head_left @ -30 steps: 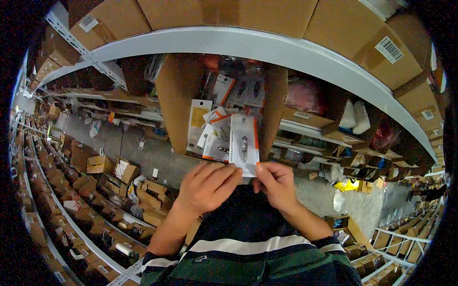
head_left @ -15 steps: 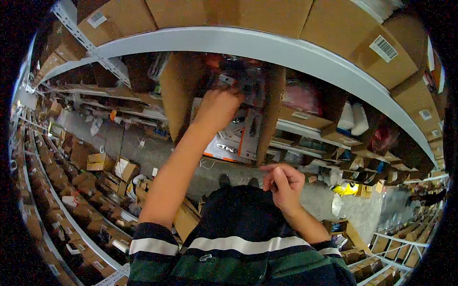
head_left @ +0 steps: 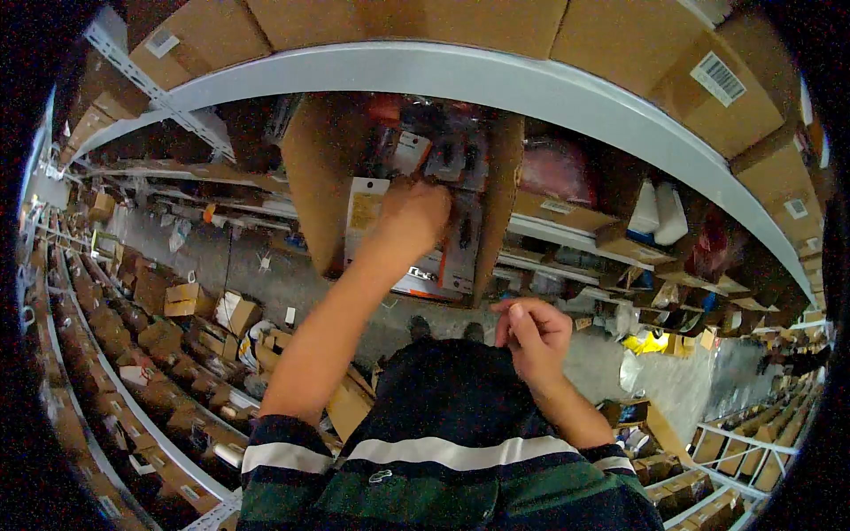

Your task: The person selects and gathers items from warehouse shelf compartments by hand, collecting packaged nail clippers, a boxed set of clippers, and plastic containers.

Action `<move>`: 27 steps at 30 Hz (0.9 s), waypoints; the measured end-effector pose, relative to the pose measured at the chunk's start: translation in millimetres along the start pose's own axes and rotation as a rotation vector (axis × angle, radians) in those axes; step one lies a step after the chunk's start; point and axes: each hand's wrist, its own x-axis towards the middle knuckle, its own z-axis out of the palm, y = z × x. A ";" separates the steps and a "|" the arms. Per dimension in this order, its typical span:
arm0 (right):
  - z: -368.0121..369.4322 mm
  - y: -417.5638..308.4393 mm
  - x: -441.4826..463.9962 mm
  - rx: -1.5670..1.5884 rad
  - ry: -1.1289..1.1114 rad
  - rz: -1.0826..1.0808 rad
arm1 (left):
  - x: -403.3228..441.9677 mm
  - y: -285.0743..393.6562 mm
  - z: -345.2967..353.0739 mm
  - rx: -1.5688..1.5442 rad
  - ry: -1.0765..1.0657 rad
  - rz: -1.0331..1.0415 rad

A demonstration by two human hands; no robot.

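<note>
My left hand [head_left: 414, 217] is inside an open cardboard box [head_left: 312, 190] on the shelf, its fingers curled at the lower edge of a white-topped carded package [head_left: 408, 152]. The fingertips are partly hidden. Below the wrist lie more flat packages, among them a white and orange one [head_left: 421, 281] with a silvery tool pictured or packed on it. A white card with a yellow label [head_left: 365, 212] stands along the box's left side. My right hand [head_left: 538, 336] hovers just outside the box's near right corner, fingers loosely bent and thumb up, with nothing visible in it.
A pale metal shelf beam [head_left: 425, 66] curves above the box, with closed cartons [head_left: 398, 22] on it. To the right, a bin holds red wrapped goods [head_left: 556, 173]. Opened cartons [head_left: 186, 299] lie on the aisle floor, and a yellow item [head_left: 646, 343] is at right.
My left hand has drawn slightly toward me inside the box, and more of the white-topped package shows. The right hand has shifted slightly to the right. The view has moved a little.
</note>
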 end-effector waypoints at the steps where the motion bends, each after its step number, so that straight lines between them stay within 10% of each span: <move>1: 0.1 -0.3 0.6 -0.002 -0.008 -0.002 | 4.0 0.8 4.8 -0.002 0.005 -0.007; 10: 8.0 0.2 5.3 -0.072 -0.083 0.000 | -11.4 6.1 -1.5 -0.083 0.216 0.063; 18: 1.8 14.2 3.3 -0.187 -0.231 -0.048 | -119.9 -20.0 -37.7 -1.504 0.816 0.017; 25: 18.3 -0.5 2.4 0.096 -0.221 0.296 | -182.1 -6.6 16.7 -1.595 0.460 -0.031; 27: 14.5 1.9 4.1 0.155 -0.212 0.354 | -179.9 -19.7 11.6 -1.241 0.691 0.105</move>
